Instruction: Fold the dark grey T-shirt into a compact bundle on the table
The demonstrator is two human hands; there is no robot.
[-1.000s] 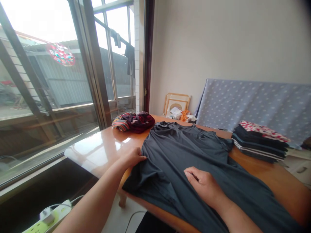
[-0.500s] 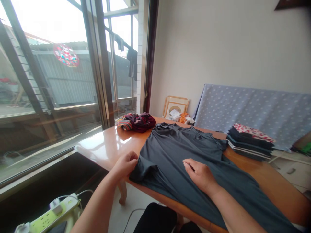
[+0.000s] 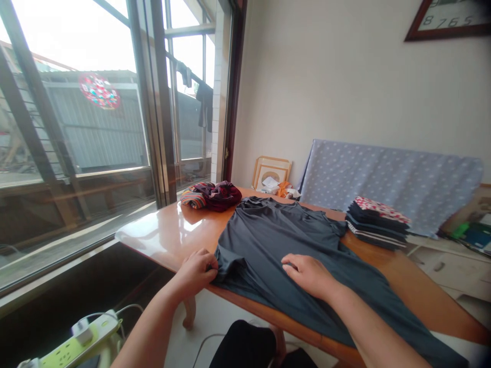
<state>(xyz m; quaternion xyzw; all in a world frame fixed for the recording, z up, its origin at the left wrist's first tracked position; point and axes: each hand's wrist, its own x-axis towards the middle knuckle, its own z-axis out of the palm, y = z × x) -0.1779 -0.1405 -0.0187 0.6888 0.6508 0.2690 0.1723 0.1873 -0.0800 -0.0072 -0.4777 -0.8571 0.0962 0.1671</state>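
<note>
A dark grey shirt (image 3: 264,240) lies spread over the wooden table, its neckline toward the far side and its lower right part reaching the front edge. At the shirt's left edge, my left hand (image 3: 199,268) is closed, with thumb and fingers pinching the cloth. My right hand (image 3: 309,273) is over the middle of the shirt, fingers curled and pressed together on the fabric. Dark cloth shows between its thumb and fingers, though the fingertips are partly hidden. Some loose folds bunch up just right of my left hand.
The wooden table (image 3: 161,230) stands beside a large window. A crumpled maroon and striped cloth bundle (image 3: 215,196) lies at its far left corner. On the right sits a stack of folded clothes (image 3: 378,225). A power strip (image 3: 84,340) is at the lower left.
The view has tilted up and turned slightly right, so more of the wall frame shows. Both hands stay at nearly the same places on the shirt.
</note>
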